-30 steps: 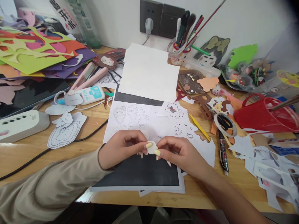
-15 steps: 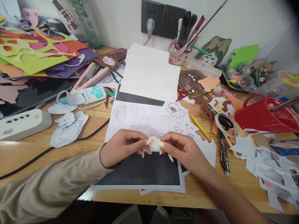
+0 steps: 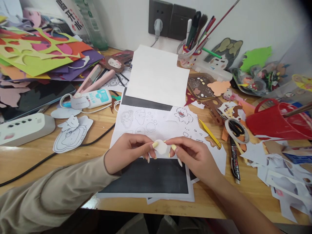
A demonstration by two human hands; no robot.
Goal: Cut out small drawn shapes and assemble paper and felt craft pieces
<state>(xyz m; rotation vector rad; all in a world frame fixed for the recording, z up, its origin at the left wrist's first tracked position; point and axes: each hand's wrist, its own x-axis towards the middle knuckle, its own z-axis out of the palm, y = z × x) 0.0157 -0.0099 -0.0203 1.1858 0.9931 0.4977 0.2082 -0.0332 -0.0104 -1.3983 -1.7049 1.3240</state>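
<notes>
While both hands, left hand (image 3: 126, 152) and right hand (image 3: 192, 156), pinch the small white cutout (image 3: 161, 147) between fingertips just above the black sheet (image 3: 148, 177) on the worktop, a harder tug could tear it; since the earlier frame it has shifted slightly rightward.

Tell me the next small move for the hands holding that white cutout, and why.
Probably lower the white cutout onto the black sheet just below it: both the left hand and right hand pinch it by its edges above that sheet.
</notes>
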